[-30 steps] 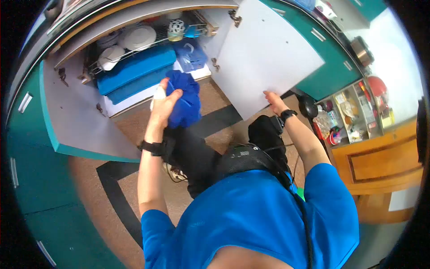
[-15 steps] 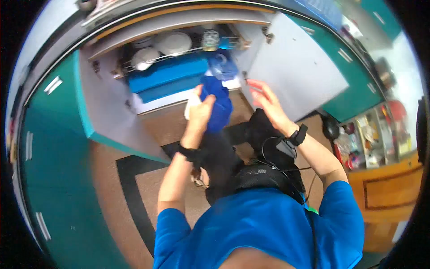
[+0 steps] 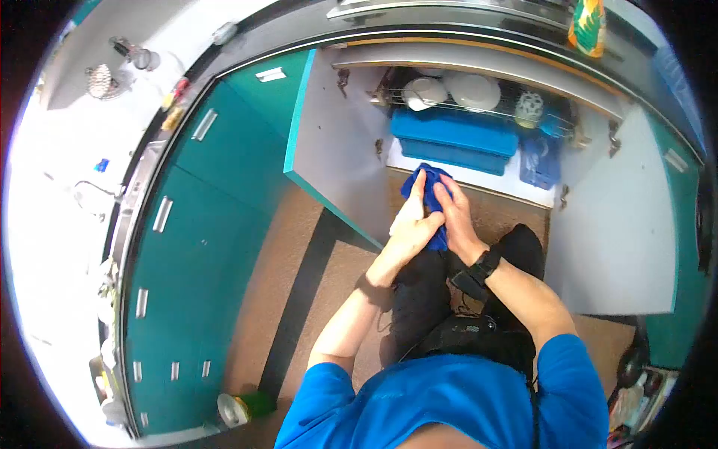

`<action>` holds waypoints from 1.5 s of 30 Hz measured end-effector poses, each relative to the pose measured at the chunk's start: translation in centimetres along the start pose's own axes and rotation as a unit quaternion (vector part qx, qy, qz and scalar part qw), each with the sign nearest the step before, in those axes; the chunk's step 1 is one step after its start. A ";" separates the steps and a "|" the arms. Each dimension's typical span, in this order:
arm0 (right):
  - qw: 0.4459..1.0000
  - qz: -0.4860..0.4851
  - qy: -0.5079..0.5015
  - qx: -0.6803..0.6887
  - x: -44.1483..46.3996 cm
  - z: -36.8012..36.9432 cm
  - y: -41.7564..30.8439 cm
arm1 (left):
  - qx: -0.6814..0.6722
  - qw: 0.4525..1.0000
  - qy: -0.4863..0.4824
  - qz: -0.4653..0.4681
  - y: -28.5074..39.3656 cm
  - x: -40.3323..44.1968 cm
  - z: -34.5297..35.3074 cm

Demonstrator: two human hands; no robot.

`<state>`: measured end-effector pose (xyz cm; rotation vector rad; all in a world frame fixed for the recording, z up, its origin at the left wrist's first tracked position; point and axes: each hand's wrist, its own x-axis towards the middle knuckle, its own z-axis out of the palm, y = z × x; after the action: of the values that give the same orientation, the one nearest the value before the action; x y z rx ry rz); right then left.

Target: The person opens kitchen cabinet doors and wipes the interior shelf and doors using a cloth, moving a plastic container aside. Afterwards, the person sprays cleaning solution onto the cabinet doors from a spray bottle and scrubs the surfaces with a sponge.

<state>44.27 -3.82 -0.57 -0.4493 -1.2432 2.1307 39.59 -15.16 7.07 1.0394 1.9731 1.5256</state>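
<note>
A dark blue cloth [image 3: 437, 241] is bunched between my two hands, in front of an open lower cabinet. My left hand [image 3: 410, 226] grips it from the left, fingers pointing toward the cabinet. From the other side, my right hand [image 3: 458, 221] presses its fingers against the same cloth. Much of the cloth is hidden behind my fingers, and its lower end hangs below them.
The cabinet's left door [image 3: 333, 150] and right door [image 3: 617, 224] stand open on either side. Inside are a blue lidded box [image 3: 452, 142], a clear blue container [image 3: 538, 161] and a wire rack with a white plate [image 3: 476, 91]. A green bin [image 3: 258, 404] lies on the floor.
My right hand has come in from the side and now holds the cloth together with my left. My view has turned left, bringing the bright counter into sight.
</note>
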 end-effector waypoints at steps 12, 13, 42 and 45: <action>0.971 -0.204 -0.121 -0.019 2.8 14.2 -3.3 | 0.148 0.874 0.451 0.106 5.8 -2.4 -12.0; 0.946 -0.293 -0.117 -0.079 3.2 15.7 -2.9 | 0.142 0.892 0.422 0.082 5.4 -1.9 -12.6; 0.912 -0.348 -0.195 -0.098 7.9 17.1 -2.8 | 0.141 0.873 0.465 0.048 3.1 0.0 -12.9; 0.921 -0.351 -0.145 -0.082 10.6 19.0 -2.1 | 0.158 0.859 0.486 0.044 2.7 -0.5 -13.2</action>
<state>26.31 -8.48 10.90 0.2428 -1.4717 1.5069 31.15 -23.49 13.52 0.4507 2.9500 2.0689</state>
